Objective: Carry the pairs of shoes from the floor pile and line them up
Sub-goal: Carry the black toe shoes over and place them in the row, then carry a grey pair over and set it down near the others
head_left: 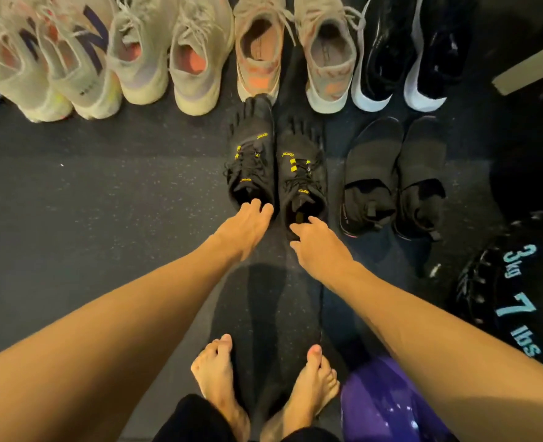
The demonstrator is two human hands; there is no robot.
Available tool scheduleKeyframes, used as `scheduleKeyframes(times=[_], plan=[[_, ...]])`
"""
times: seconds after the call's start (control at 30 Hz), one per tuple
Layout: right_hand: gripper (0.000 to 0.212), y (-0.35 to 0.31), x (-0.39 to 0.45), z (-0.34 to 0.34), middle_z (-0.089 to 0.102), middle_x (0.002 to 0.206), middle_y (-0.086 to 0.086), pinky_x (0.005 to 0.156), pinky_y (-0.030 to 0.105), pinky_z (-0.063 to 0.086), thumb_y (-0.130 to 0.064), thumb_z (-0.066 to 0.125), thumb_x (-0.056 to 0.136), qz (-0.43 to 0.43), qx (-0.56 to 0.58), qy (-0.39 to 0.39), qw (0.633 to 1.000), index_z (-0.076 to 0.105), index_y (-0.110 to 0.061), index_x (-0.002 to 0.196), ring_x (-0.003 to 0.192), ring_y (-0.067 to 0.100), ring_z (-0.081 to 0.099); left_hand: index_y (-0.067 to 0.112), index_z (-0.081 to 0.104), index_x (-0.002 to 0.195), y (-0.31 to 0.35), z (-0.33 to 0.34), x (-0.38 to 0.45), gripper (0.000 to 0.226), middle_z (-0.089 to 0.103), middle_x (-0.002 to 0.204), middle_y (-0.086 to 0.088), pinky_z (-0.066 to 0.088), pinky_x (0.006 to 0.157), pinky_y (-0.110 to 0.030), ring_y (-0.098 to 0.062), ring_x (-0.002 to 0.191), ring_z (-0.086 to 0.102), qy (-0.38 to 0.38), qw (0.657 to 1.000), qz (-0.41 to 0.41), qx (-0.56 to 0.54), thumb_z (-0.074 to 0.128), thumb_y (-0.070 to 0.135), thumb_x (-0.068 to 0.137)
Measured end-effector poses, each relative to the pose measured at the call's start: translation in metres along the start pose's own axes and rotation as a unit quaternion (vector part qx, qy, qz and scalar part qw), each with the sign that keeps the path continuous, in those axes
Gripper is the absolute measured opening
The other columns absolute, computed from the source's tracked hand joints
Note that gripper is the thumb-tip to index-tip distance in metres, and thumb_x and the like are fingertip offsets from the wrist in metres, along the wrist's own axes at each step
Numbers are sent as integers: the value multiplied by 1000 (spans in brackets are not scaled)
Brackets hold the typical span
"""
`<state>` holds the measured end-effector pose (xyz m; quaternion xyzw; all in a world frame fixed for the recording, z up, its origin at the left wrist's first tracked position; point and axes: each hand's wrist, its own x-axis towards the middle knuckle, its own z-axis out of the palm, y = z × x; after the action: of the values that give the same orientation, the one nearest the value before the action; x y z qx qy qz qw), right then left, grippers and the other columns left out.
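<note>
Two bare hands reach down to one pair of black five-toed shoes with yellow lace loops: the left hand (248, 223) rests its fingertips on the heel rim of the left black toe shoe (251, 157), fingers curled loosely, and whether it actually grips the rim I cannot tell. The right hand (319, 242) hooks its fingers into the heel opening of the right black toe shoe (302, 173), thumb alongside. Both shoes sit flat on the dark speckled rubber floor (88, 202), toes pointing away, side by side. Just beside them, to the right, a pair of black slip-on knit shoes (394, 177) stands parallel. Beyond, a row runs across the top: pale beige knit sneakers (171, 52), a tan-and-orange pair (291, 55), then glossy black shoes with white soles (404, 59). Bare feet (264, 387) stand below, with a black weighted ball marked 3kg (506, 301) and a shiny purple ball (388, 406) at lower right.
</note>
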<state>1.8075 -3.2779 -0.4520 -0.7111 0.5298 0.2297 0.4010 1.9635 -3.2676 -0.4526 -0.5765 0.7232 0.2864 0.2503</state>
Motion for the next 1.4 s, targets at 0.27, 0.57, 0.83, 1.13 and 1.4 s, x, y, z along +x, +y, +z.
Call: scheduleKeyframes(times=[0.27, 0.57, 0.83, 1.13, 1.4], plan=[[65, -22, -29, -64, 37, 149, 6, 98, 43, 39, -42, 46, 99, -28, 72, 37, 996, 18, -23, 153, 131, 32, 43, 6, 48, 122, -13, -65, -28, 30, 50, 124, -12, 45, 82, -42, -34, 114, 54, -70, 997, -8, -38, 51, 21, 95], [72, -101, -169, -291, 18, 162, -6, 112, 38, 32, -49, 47, 97, -137, 99, 172, 970, 8, -30, 154, 144, 20, 29, 13, 53, 122, -16, -327, -148, 33, 56, 128, -11, 47, 93, -42, -31, 120, 54, 84, 978, -11, -191, 57, 28, 93], [57, -232, -454, -549, 32, 147, -36, 101, 8, 33, -65, 44, 90, -321, 284, 346, 835, 27, -55, 143, 133, -16, 31, 19, 49, 137, 18, -654, -418, 49, 54, 135, 8, 44, 99, -27, 0, 120, 48, 512, 770, 125, -359, 63, 28, 91], [65, -338, -743, -679, 32, 156, -15, 98, 2, 32, -49, 46, 95, -464, 208, 474, 719, 22, -30, 153, 139, -7, 31, 26, 44, 139, 72, -808, -706, 49, 50, 138, 16, 46, 99, -26, 6, 126, 45, 629, 658, 276, -310, 55, 31, 92], [62, -389, -881, -662, 36, 155, -7, 114, 48, 35, -34, 47, 97, -465, 180, 575, 649, 25, -18, 152, 142, 0, 30, 16, 44, 141, 92, -835, -828, 48, 49, 142, 8, 44, 101, -24, -3, 132, 44, 646, 587, 419, -252, 54, 28, 96]])
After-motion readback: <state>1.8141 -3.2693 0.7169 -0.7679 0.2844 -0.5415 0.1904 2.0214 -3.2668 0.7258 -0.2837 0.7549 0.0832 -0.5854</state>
